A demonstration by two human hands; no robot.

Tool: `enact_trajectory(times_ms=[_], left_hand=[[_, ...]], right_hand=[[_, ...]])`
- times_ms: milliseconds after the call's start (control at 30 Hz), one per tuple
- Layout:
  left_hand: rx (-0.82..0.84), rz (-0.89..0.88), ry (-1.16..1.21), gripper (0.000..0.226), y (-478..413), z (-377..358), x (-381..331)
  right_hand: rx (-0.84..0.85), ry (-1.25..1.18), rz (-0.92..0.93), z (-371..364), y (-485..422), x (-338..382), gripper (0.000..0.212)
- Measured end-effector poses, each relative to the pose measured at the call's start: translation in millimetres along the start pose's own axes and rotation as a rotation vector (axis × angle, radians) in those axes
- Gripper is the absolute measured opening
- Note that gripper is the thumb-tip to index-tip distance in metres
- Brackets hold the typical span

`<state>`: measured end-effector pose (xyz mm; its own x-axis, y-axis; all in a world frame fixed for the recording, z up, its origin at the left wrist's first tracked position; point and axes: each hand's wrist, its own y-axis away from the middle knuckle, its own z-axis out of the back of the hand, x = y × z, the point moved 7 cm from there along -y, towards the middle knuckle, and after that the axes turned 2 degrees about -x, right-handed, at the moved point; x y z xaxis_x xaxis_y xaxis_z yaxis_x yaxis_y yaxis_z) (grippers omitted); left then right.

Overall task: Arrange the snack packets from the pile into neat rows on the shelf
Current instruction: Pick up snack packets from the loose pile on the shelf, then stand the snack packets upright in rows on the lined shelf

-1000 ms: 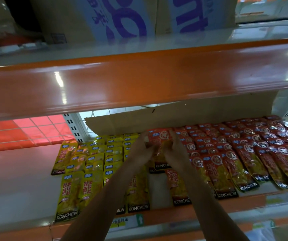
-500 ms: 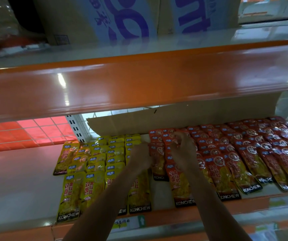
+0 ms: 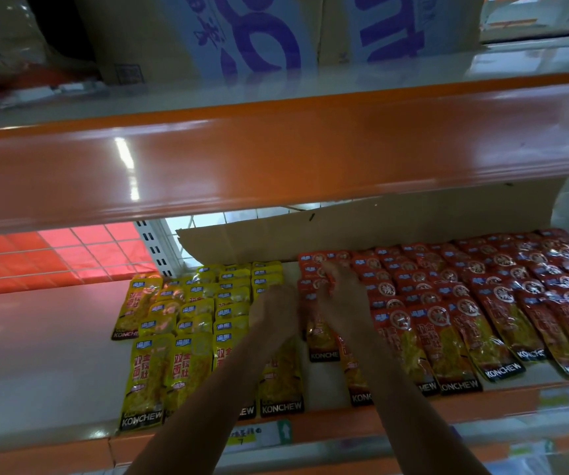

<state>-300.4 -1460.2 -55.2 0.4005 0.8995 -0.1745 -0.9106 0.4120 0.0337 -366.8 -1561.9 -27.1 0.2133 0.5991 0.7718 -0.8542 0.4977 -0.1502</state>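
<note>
1. The upper shelf [image 3: 276,159] – a glossy orange front edge – spans the whole width of the view, with printed cardboard boxes [image 3: 259,36] standing on top of it.
2. The lower shelf [image 3: 36,354] is pale with an orange front lip. Its left part is bare, and a wire grid [image 3: 53,255] backs it there with red showing through.
3. A flat cardboard sheet [image 3: 379,228] stands against the back of the lower shelf, behind the packets.
4. The red packets [image 3: 482,303] cover the right half of the lower shelf in overlapping columns that run from the cardboard sheet to the front lip, with "KONCHEW" readable on the front ones.
5. The yellow packets [image 3: 201,310] lie to their left in similar overlapping columns. The column farthest left sits crooked and stops short of the front lip.
6. The right hand [image 3: 343,303] reaches onto the leftmost red column. Its fingers are bent over the packet tops and a red strip shows between them, so it seems to pinch a packet there – blur hides the detail.
7. The left hand [image 3: 273,313] lies just beside it, at the seam between yellow and red, with its back towards the camera. Its fingers are hidden, so its grip cannot be told.
8. A small yellow-and-white label [image 3: 259,437] sits on the front lip below the forearms.
</note>
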Motion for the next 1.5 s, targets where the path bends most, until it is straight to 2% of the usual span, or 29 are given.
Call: enact_trajectory(times_ms=[133, 233, 467, 800, 1033, 1167, 1367, 1500], left_hand=[[-0.168, 0.005, 0.127, 0.033, 9, 24, 28], [-0.257, 0.005, 0.135, 0.031, 17, 37, 61], [-0.346, 0.115, 0.118, 0.043, 43, 62, 168], [-0.425, 0.344, 0.001, 0.049, 80, 89, 412], [-0.421, 0.529, -0.045, 0.052, 115, 114, 581], [-0.426, 0.629, -0.04, 0.051, 133, 122, 656], [-0.465, 0.799, -0.04, 0.036, 160, 133, 751], [-0.396, 0.908, -0.003, 0.058, 177, 123, 796]], right_hand=[[0.036, 0.1, 0.102, -30, 1, 20, 0.041], [0.116, 0.167, 0.182, -61, 5, 44, 0.041], [0.249, 0.156, 0.332, -156, 27, 123, 0.045], [0.388, 0.121, 0.501, -345, 75, 273, 0.049], [0.481, 0.111, 0.57, -469, 117, 376, 0.051], [0.538, 0.092, 0.61, -527, 137, 426, 0.05], [0.686, 0.132, 0.672, -602, 165, 474, 0.049], [0.73, 0.092, 0.737, -636, 180, 501, 0.041]])
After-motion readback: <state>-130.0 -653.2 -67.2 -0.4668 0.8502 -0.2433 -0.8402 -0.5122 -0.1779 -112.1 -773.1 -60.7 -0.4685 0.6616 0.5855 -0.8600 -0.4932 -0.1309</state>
